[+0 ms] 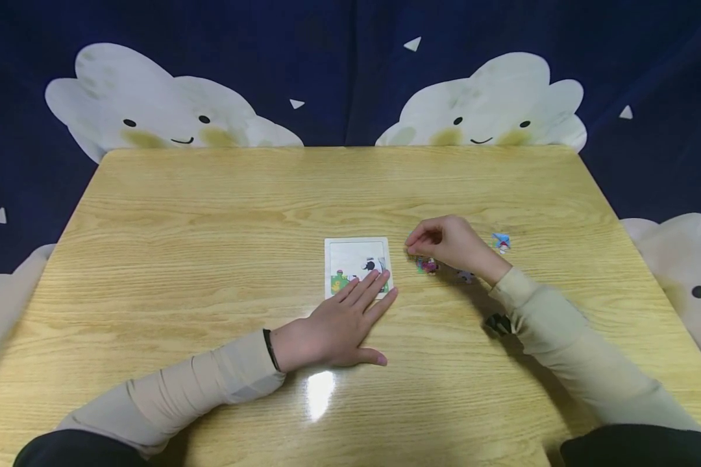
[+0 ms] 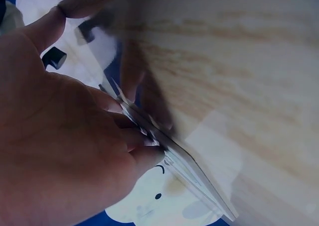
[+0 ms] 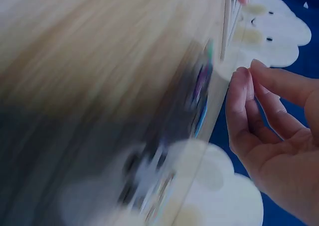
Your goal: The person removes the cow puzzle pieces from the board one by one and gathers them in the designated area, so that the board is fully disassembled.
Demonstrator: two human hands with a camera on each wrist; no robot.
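My left hand (image 1: 341, 327) lies with straight, spread fingers over the lower right part of a white-framed jigsaw puzzle board (image 1: 356, 253). Picture pieces fill part of the board's lower and right area; the fingers hide some of them. In the left wrist view the fingertips touch the board (image 2: 192, 166) at its edge. Right of the board, my right hand (image 1: 452, 243) hovers with thumb and fingertips brought together. The right wrist view shows no piece between the fingertips (image 3: 256, 64). Just below this hand lies a small cluster of colourful puzzle pieces (image 1: 428, 264).
Another puzzle piece (image 1: 501, 242) lies farther right on the wooden table (image 1: 210, 220). A greyish piece (image 1: 466, 276) sits partly under the right wrist. Behind the table hangs a dark blue curtain (image 1: 350, 65) with white clouds.
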